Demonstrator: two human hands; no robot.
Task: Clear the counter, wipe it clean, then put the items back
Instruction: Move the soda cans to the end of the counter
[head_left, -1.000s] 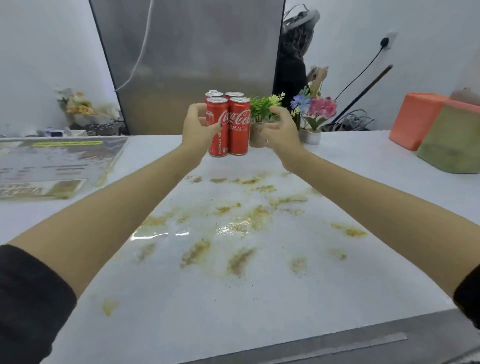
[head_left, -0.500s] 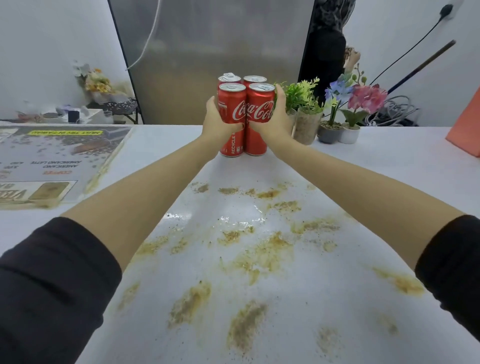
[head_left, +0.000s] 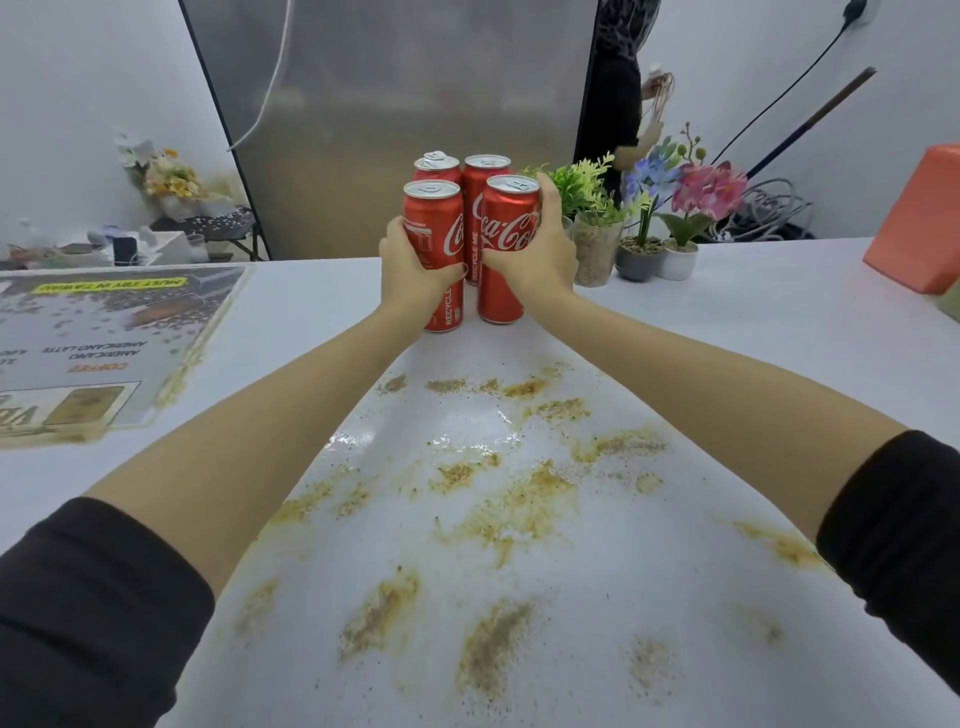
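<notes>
Four red aluminium cola cans (head_left: 474, 208) stand clustered far-middle on the white counter (head_left: 727, 338). Left hand (head_left: 413, 270) grips front-left can (head_left: 439, 228), right hand (head_left: 535, 254) grips front-right can (head_left: 506, 234). Brown gritty stains (head_left: 519, 499) lie nearer; small potted fake plants (head_left: 597, 234) sit just right of the cans.

black sleeves (head_left: 93, 603), bare forearms (head_left: 270, 415)

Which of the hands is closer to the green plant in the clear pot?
Right. The right hand grips the front right can, just beside the green plant; the left hand grips the front left can, farther left.
</notes>
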